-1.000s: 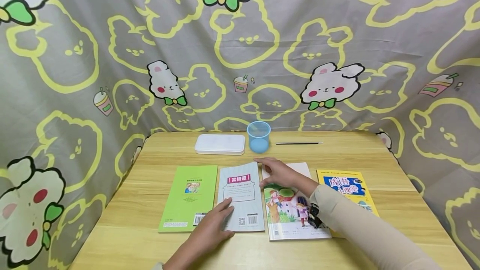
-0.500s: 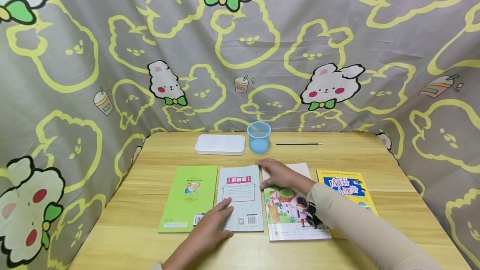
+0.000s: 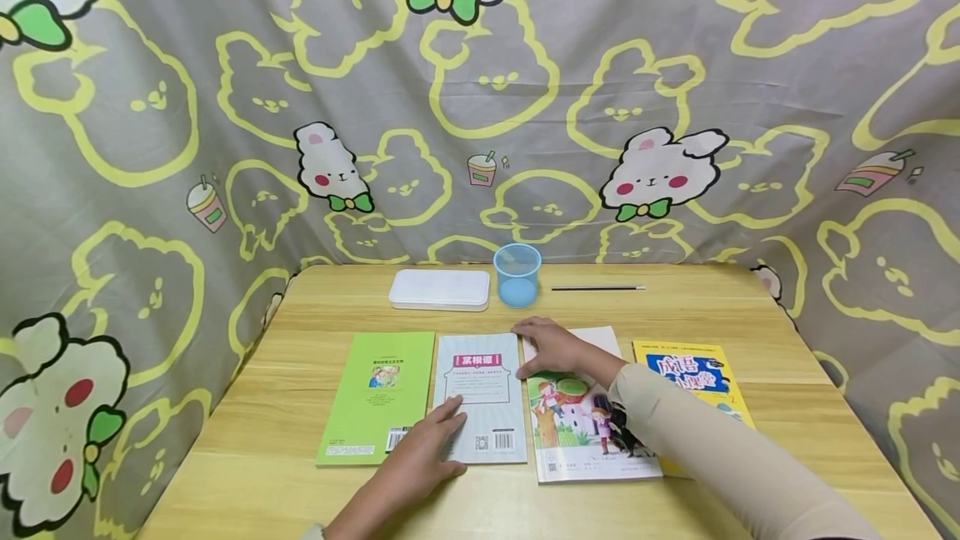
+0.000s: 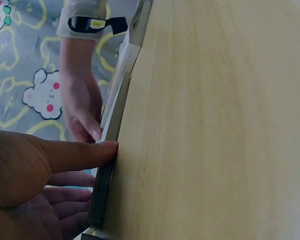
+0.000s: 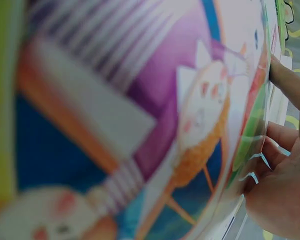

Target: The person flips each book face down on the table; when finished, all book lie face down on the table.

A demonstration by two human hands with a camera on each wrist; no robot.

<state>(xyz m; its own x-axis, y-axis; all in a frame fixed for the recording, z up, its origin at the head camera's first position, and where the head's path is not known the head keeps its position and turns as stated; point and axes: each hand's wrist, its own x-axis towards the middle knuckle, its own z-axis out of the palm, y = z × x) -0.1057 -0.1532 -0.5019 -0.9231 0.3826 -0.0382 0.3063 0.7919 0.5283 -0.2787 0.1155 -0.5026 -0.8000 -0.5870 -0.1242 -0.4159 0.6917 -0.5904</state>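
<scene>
Spread, the left hand (image 3: 423,450) and right hand (image 3: 561,350) touch the pale-blue book (image 3: 489,382) on the worktop (image 3: 277,407) at its seven and one o'clock; uneven pushing could skew it into the storybook (image 3: 562,438) at three.

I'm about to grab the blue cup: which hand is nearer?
Right. The right hand is in front of the blue cup; the left hand is well short of it, leftward.

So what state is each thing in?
Green book: closed, flat
Pale blue book: closed, flat
Illustrated book: closed, partly hidden
Yellow book: closed, partly hidden
White case: shut
Blue cup: upright
Pencil: lying flat
Left hand: touching pale blue book
Right hand: at pale blue book's corner
</scene>
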